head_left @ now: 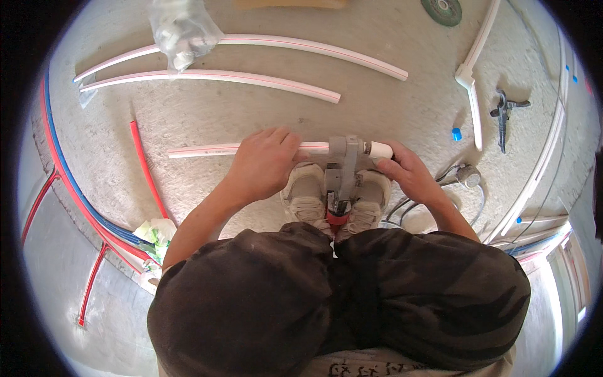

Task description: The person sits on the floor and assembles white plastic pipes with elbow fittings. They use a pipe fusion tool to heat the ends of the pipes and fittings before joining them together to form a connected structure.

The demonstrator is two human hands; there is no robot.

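My left hand (pixel 267 163) is wrapped around a white plastic pipe (pixel 210 151) with a red stripe, lying crosswise in front of me. The pipe's right end reaches a grey pipe fusion welder (pixel 343 164), which stands between my two shoes (pixel 306 191) with its red and black handle toward me. On the welder's other side, my right hand (pixel 409 171) grips a short white pipe fitting (pixel 380 150) between thumb and fingers. Pipe and fitting line up from opposite sides of the tool. Whether either sits fully on its heating heads is hidden.
Two more striped white pipes (pixel 282 81) lie beyond, beneath a clear bag of fittings (pixel 182 38). A red tube (pixel 146 166) lies left. To the right are a blue cap (pixel 456 134), a black tool (pixel 502 116), a jointed white pipe (pixel 472 94) and dark cables (pixel 402 210). A green disc (pixel 441 9) lies farther off.
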